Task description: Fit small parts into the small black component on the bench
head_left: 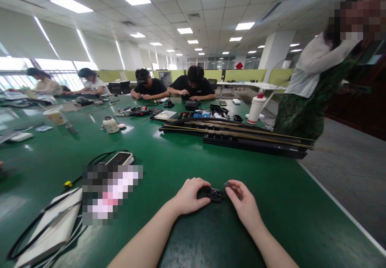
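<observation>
Two bare hands work over a green table [181, 244], a black part [214, 195] between them. The left hand [192, 195] curves thumb and fingers around the part's left end, the gap closed down to the part's width in what looks like a light hold. Just to the right, the right hand [243, 200] pinches a small dark piece [226, 184], thumb against fingertips, a little apart from the black part. Whether the part rests on the table or sits just above it cannot be told from this angle.

The small piece looks the likeliest loss: held by its edge, it could slip or flick away if the pinch tightens unevenly, and a dark scrap would be hard to find. Should the left hand's hold loosen, the black part could twist or skid under a push from the right, and whatever sits in its recess, too small to make out, might spill.

Farther off, thin brass-coloured rods [253, 130] lie along black rails [256, 147] and jut past the table's edge near a standing person [310, 79]; a brush of clothing there could shift them.
</observation>
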Demonstrator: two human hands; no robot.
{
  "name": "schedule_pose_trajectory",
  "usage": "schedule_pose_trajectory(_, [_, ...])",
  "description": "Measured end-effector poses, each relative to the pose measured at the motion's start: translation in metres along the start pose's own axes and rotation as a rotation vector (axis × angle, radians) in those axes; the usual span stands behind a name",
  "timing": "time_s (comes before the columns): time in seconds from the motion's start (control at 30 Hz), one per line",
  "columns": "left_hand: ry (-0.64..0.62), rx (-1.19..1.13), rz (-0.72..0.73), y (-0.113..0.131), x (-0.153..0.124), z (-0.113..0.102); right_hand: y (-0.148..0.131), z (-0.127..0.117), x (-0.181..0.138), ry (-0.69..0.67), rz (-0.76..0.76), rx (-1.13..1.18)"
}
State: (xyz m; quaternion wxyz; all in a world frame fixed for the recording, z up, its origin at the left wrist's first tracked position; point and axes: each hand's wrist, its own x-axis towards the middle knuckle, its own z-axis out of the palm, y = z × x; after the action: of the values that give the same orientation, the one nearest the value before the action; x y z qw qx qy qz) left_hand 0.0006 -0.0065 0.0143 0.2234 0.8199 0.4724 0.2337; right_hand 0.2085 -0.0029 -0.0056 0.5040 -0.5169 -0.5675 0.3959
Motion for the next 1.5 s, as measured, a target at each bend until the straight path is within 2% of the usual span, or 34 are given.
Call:
schedule_pose_trajectory(0.2, [-0.006, -0.007, -0.018, 0.001, 0.001, 0.0, -0.002, -0.001, 0.002, 0.067, 0.055, 0.113])
schedule_pose_trajectory(0.47, [-0.012, -0.007, -0.026, 0.001, 0.0, 0.0, -0.006, -0.003, 0.004, 0.229, 0.137, 0.216])
schedule_pose_trajectory(0.93, [-0.024, -0.014, -0.023, 0.0, 0.001, 0.0, 0.001, -0.009, 0.009, 0.4, 0.229, 0.406])
schedule_pose_trajectory(1.3, [-0.005, -0.026, -0.043, -0.003, 0.0, 0.002, -0.005, -0.01, 0.007, 0.407, 0.266, 0.534])
schedule_pose_trajectory(1.5, [0.009, -0.036, -0.017, -0.002, 0.0, 0.002, -0.002, -0.009, 0.007, 0.376, 0.247, 0.467])
